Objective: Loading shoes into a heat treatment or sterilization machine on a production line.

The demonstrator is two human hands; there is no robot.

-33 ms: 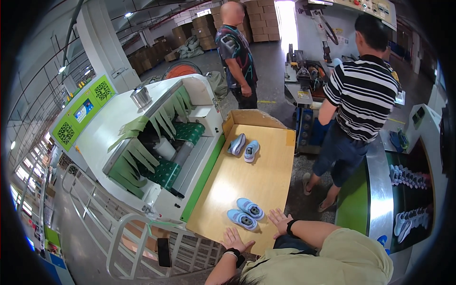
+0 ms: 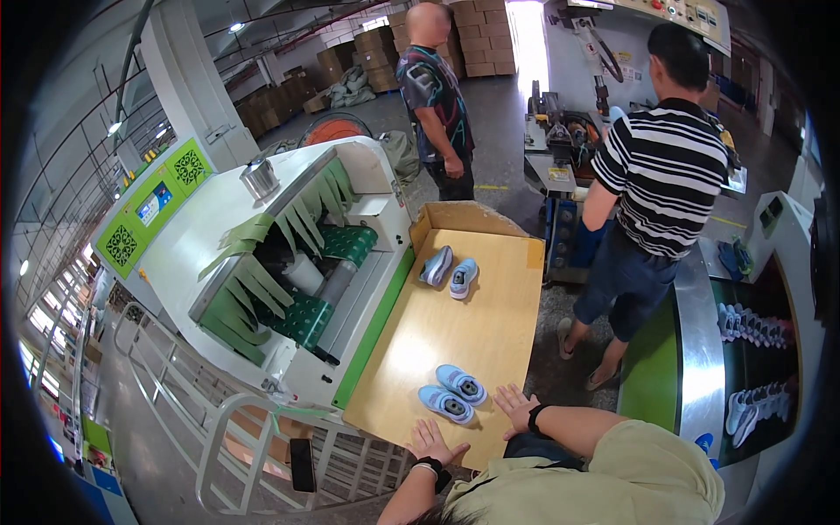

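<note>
Both my hands rest flat at the near edge of a wooden board table (image 2: 481, 341), fingers spread and nothing in them. My left hand (image 2: 436, 443) lies just in front of a light blue shoe (image 2: 446, 404). Beside the other shoe of that pair (image 2: 461, 384) is my right hand (image 2: 514, 409), a small gap between them. The pair stands side by side, dark insides showing. Farther up the board are two more shoes: a greyish-blue one (image 2: 436, 266) tipped on its side and a light blue one (image 2: 464, 278) standing upright.
On the left stands a white machine (image 2: 254, 210) with green strip curtains and a green conveyor belt (image 2: 302, 322). A metal rail (image 2: 219, 437) carries a phone (image 2: 302, 465). A co-worker in a striped shirt (image 2: 669, 175) works at the right; another person (image 2: 435, 105) stands behind. Shoes (image 2: 754, 325) line a right-hand rack.
The co-worker in the striped shirt has shifted slightly to the left, with the head and arm moved. My hands and the shoes on the board have stayed where they were.
</note>
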